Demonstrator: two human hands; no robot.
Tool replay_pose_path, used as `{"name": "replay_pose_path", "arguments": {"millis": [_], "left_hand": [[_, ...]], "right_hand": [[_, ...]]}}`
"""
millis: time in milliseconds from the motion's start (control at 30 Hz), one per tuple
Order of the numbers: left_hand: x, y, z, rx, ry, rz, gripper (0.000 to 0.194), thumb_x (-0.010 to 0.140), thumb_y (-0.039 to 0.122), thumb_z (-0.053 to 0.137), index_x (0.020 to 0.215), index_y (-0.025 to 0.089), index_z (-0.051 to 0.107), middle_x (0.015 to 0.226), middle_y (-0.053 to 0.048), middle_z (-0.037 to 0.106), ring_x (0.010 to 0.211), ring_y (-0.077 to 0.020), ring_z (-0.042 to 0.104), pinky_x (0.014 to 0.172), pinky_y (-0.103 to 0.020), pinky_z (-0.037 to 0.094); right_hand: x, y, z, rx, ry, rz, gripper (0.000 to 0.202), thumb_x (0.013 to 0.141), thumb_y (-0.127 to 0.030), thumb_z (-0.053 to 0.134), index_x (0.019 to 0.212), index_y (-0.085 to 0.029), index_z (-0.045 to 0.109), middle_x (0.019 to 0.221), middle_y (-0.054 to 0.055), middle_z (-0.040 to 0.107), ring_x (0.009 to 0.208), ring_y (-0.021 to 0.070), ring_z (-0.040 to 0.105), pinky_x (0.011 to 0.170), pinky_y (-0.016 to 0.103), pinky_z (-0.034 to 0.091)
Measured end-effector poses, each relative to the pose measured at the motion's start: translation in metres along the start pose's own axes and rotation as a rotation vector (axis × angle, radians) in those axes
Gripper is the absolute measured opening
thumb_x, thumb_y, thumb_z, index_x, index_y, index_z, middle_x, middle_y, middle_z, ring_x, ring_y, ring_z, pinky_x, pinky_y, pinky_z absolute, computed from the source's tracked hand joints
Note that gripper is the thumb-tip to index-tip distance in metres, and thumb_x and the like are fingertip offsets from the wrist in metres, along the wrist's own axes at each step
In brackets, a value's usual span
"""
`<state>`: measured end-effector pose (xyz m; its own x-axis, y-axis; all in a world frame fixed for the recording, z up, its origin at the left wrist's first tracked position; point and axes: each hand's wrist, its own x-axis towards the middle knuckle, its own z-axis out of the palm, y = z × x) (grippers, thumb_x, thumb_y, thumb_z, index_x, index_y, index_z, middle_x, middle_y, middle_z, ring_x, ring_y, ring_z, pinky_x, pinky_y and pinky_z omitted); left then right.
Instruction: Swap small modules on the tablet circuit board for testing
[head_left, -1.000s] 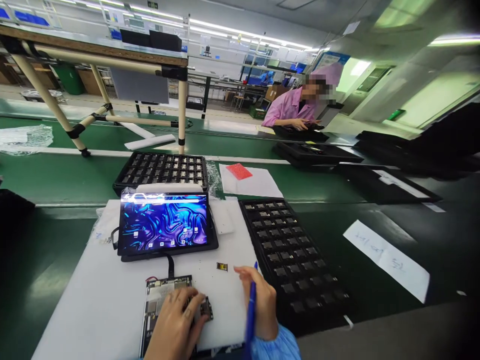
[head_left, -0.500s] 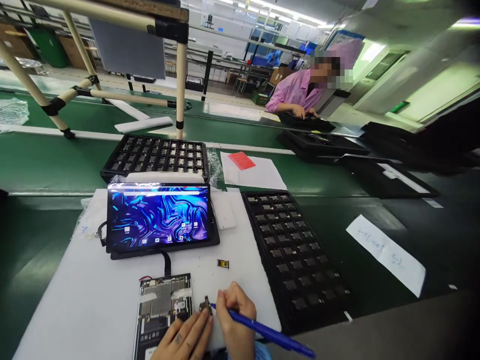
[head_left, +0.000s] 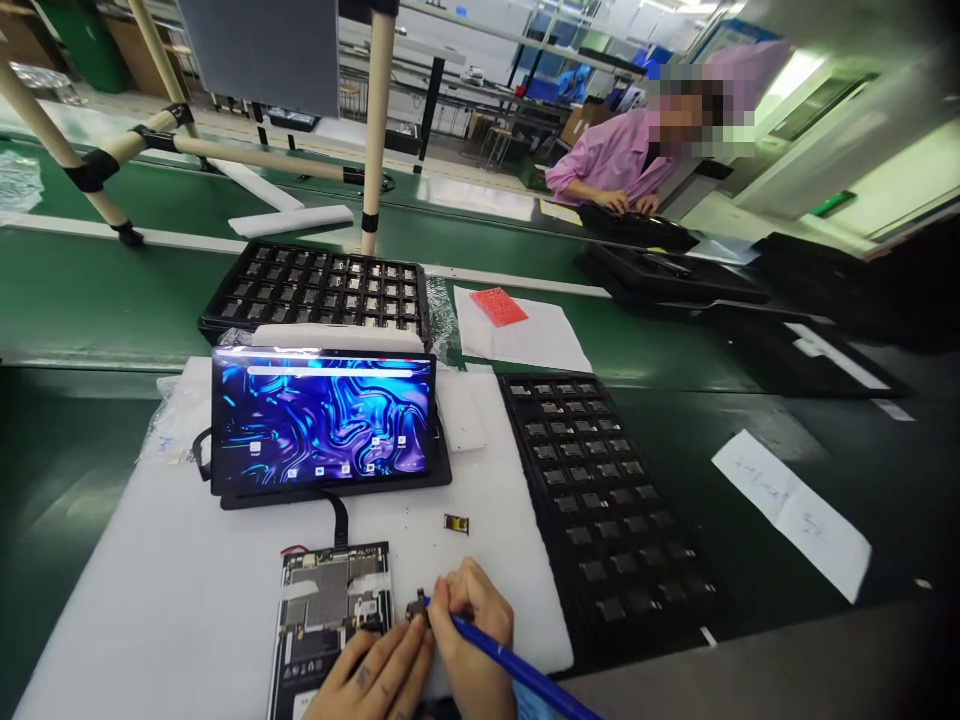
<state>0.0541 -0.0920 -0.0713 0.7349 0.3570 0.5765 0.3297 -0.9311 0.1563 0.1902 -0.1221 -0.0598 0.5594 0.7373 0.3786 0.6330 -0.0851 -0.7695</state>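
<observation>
The right hand [head_left: 469,640] is closed around a blue pen [head_left: 517,670], its tip set against a small dark component [head_left: 417,608] that stands on the white foam mat [head_left: 150,600]. The left hand [head_left: 375,675] lies just beside it, fingers stretched flat and together, the fingertips [head_left: 416,640] touching the component from below; it grips nothing that can be made out. The component sits between both hands, just to the right of a bare circuit board [head_left: 330,620] lying flat on the mat, and the left hand rests partly on that board's lower edge.

A little farther up the mat lies a second small part [head_left: 456,523], apart from the hands. A dark flat cable [head_left: 341,520] runs from the board up to a tablet [head_left: 322,425] propped at a tilt, its screen lit with a blue swirling picture. To the right of the mat, touching its edge, is a black tray [head_left: 607,510] with rows of small parts in its pockets. A second tray of the same kind [head_left: 315,290] stands behind the tablet.

All this rests on a dark green table [head_left: 75,320]. A white sheet with a red pad [head_left: 499,307] lies beyond the mat, and a paper slip with handwriting [head_left: 791,510] lies well to the right. A pipe frame [head_left: 375,130] rises at the back. Across the table a person in a pink coat [head_left: 615,160] works over black trays [head_left: 667,275].
</observation>
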Motion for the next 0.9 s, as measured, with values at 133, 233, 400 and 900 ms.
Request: {"name": "replay_pose_path", "arguments": {"millis": [133,233,400,900], "left_hand": [[-0.001,0.003,0.003,-0.039,0.045,-0.061,0.037,0.100,0.032,0.033,0.098,0.017,0.066,0.099,0.002,0.071,0.092,-0.0100,0.061,0.084,-0.024,0.039],[-0.004,0.004,0.004,-0.040,0.032,-0.049,0.035,0.099,0.032,0.034,0.100,0.017,0.066,0.102,0.001,0.071,0.094,-0.0104,0.060,0.090,-0.024,0.037],[-0.002,0.003,0.000,-0.040,0.013,-0.069,0.039,0.100,0.031,0.028,0.104,0.018,0.065,0.102,0.001,0.071,0.093,-0.0104,0.062,0.091,-0.024,0.039],[-0.019,-0.066,-0.051,-0.140,0.025,-0.219,0.025,0.093,0.020,0.043,0.114,0.018,0.057,0.111,-0.007,0.062,0.100,-0.0145,0.062,0.087,-0.020,0.052]], "right_hand": [[0.000,0.000,-0.001,0.050,0.017,0.034,0.032,0.082,-0.009,0.046,0.060,-0.021,0.026,0.053,-0.007,0.032,0.042,0.0071,0.035,0.041,0.015,0.033],[-0.002,0.003,-0.004,0.260,0.051,0.193,0.036,0.088,-0.015,0.049,0.059,-0.021,0.029,0.052,-0.006,0.036,0.044,0.0081,0.038,0.043,0.015,0.037],[-0.002,0.004,-0.005,0.737,0.228,0.384,0.042,0.094,-0.050,0.039,0.066,-0.020,0.047,0.061,-0.002,0.045,0.052,0.0115,0.047,0.047,0.020,0.045],[-0.044,0.010,-0.014,-0.037,0.077,0.015,0.005,0.089,-0.025,0.058,0.092,-0.023,0.060,0.087,0.006,0.070,0.084,0.0218,0.067,0.074,0.033,0.053]]}}
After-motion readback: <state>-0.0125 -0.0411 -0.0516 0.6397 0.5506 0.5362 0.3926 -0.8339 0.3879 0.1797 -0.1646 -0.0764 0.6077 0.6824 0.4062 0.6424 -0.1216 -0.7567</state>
